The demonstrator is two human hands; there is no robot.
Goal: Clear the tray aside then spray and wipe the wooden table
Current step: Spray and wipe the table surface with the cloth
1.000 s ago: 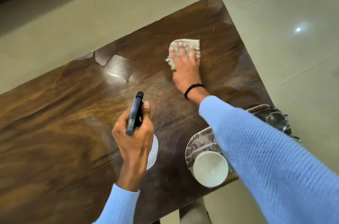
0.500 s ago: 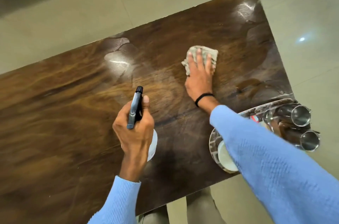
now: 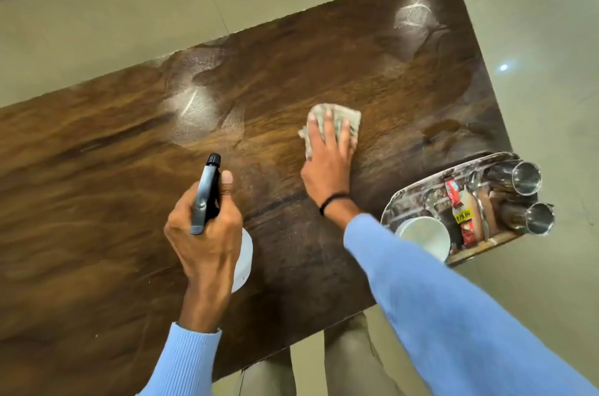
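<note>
The dark wooden table (image 3: 97, 201) fills most of the view, with wet spray patches shining on it. My right hand (image 3: 327, 162) presses flat on a crumpled grey cloth (image 3: 343, 118) near the table's middle. My left hand (image 3: 204, 227) grips a spray bottle (image 3: 207, 194) with a black head and a white body, held above the table's near side, nozzle pointing away from me. A metal tray (image 3: 405, 198) rests at the table's right near corner, partly behind my right sleeve.
The tray holds a white bowl (image 3: 424, 236), two steel cups (image 3: 528, 178) lying on their sides, a spoon and a few sachets (image 3: 463, 217). Pale tiled floor surrounds the table. My legs show below the near edge.
My right hand has drawn the cloth back toward me and leftward across the table. The view has shifted, showing more of the tray. The left hand with the bottle stays put.
</note>
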